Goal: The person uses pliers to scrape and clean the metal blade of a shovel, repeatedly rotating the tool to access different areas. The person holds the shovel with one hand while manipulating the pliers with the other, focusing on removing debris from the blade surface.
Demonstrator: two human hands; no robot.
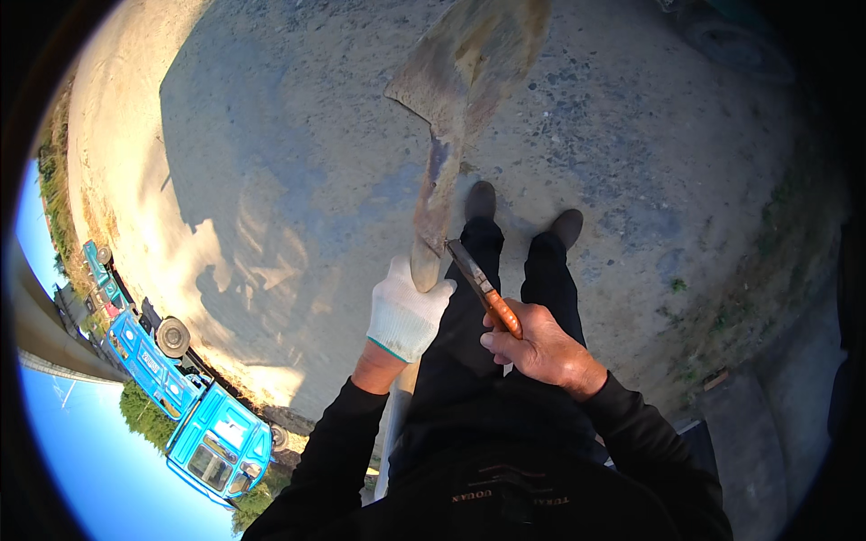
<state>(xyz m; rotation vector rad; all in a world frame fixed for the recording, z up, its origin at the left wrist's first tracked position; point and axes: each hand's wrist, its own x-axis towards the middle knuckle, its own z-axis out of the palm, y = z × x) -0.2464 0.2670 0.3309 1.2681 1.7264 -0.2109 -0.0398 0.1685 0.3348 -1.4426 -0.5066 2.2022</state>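
Long-handled shovel [433, 203], dusty metal blade [471, 77], pale wooden shaft [399, 422]: top centre to lower centre. Probably stiff, blade-heavy; best held on the shaft just below the blade's neck, where the white-gloved left hand [406, 311] grips. Orange-handled metal hand tool [492, 298]: centre, gripped by bare right hand [548, 352]; likely light, rigid.

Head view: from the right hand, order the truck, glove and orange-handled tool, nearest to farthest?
1. Orange-handled tool: held in the right hand.
2. Glove: left of that hand, around the shovel.
3. Truck: far off, lower left.
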